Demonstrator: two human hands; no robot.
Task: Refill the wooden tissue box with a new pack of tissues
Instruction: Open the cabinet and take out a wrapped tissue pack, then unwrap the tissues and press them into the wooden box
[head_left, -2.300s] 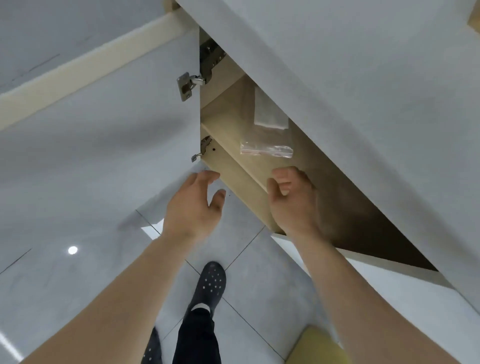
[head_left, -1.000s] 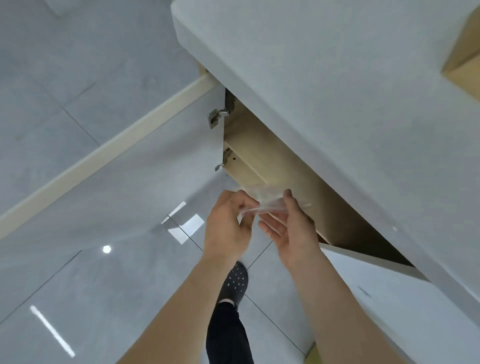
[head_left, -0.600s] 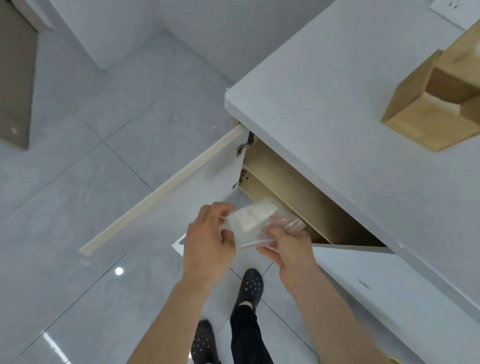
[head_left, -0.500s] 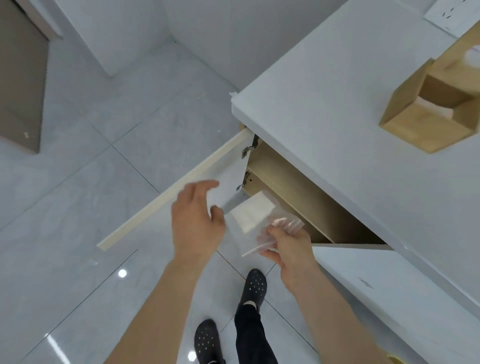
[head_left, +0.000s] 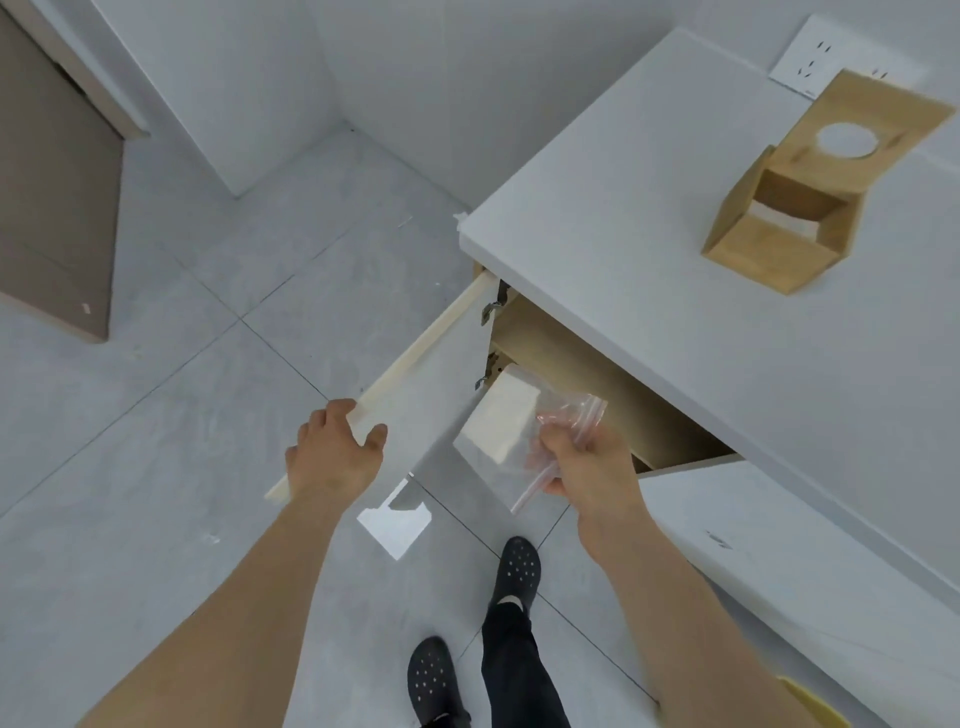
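My right hand grips a clear zip bag holding a white pack of tissues, in front of the open cabinet. Over the top edge of the open cabinet door my left hand is curled, thumb on the inner face. The wooden tissue box stands on the white countertop at the upper right. Its lid, with a round hole, is tipped up and open. A little white shows inside the box.
The cabinet interior under the countertop is open and pale wood. A second closed door sits to its right. A wall socket is behind the box. My feet in black shoes stand on grey floor tiles. A brown door is far left.
I pulled the bagged tissues out of the cabinet and stood up. My left hand let go of the bag and moved onto the door's edge; the right hand keeps the bag.
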